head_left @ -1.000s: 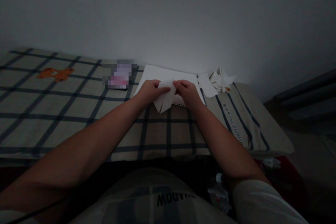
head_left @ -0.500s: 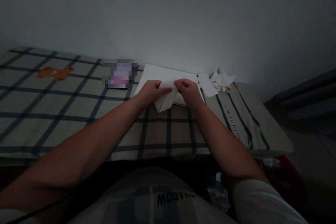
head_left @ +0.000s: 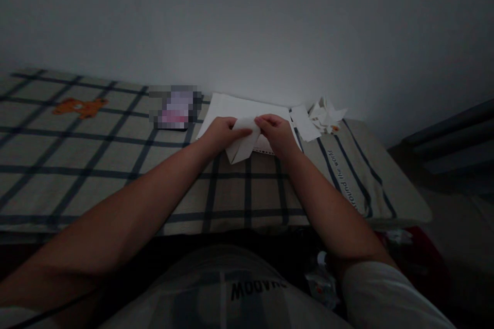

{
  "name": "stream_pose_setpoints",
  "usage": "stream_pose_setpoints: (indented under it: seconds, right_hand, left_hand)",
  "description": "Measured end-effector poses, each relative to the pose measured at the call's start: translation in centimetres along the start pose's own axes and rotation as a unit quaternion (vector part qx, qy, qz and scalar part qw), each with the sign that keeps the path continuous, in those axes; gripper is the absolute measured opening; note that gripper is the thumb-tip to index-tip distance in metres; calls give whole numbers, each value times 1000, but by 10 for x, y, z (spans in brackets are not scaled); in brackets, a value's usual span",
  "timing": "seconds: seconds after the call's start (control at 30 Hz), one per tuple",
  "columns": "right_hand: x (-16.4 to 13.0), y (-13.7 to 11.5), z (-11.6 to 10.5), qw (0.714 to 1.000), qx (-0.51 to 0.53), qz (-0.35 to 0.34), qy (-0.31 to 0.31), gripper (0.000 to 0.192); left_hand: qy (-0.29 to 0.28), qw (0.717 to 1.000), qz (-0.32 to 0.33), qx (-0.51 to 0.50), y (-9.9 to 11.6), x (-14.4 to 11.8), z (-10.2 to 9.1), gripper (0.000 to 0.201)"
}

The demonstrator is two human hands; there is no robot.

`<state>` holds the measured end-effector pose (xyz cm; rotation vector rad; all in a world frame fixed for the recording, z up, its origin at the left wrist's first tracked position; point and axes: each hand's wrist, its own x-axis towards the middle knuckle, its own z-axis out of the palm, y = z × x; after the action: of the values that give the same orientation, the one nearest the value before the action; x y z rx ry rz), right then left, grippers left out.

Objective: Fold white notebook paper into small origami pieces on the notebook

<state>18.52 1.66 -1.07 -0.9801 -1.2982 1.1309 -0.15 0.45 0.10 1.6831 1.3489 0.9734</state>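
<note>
Near the centre of the frame, the left hand (head_left: 219,136) and right hand (head_left: 278,136) are each pinching the folded white paper (head_left: 242,145), grip clamped on its upper edge. The paper is hanging over a stack of white sheets (head_left: 235,107) lying on the checked bed cover (head_left: 116,164). Paper scraps (head_left: 326,113) are sitting to the right.

Lighting's pretty dim, so colours read muted. The beige checked cloth bedcover (head_left: 116,164) has a grid of dark navy lines, plus an orange cartoon-animal print (head_left: 81,107) near the left and dark lettering along a stripe on the right. The folded white paper piece (head_left: 243,144), the flat white paper sheet (head_left: 239,108) and the small pile of white paper scraps (head_left: 326,113) are all plain white. Behind them, the plain grey-white wall (head_left: 247,25).
</note>
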Motion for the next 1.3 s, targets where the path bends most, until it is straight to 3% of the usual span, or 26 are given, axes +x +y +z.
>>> stream_pose_setpoints:
  seconds: [0.17, 0.3, 0.47, 0.67, 0.83, 0.97, 1.13, 1.3]
  right_hand:
    - [0, 2, -1, 999, 9, 27, -38, 40]
    - [1, 3, -4, 999, -45, -2, -25, 34]
    - [3, 2, -7, 996, -80, -19, 17, 32]
    - [3, 3, -5, 999, 10, 40, -16, 38]
    - [4, 4, -6, 1000, -28, 6, 8, 37]
    - [4, 1, -5, 999, 24, 26, 2, 40]
    - [1, -2, -2, 994, 47, 78, -57, 45]
    - [1, 2, -2, 998, -20, 49, -18, 39]
  left_hand:
    - [41, 996, 11, -77, 1, -2, -1, 32]
    - [35, 991, -15, -125, 1, -2, 0, 36]
    - [30, 997, -58, -51, 2, 2, -2, 32]
    - [50, 998, -27, -42, 2, 2, -3, 28]
    - [32, 998, -37, -33, 1, 3, -3, 28]
    - [22, 997, -65, 20, 3, 3, -4, 32]
    - [45, 998, -41, -34, 3, 2, -6, 27]
    - [44, 997, -38, -59, 0, 1, -5, 28]
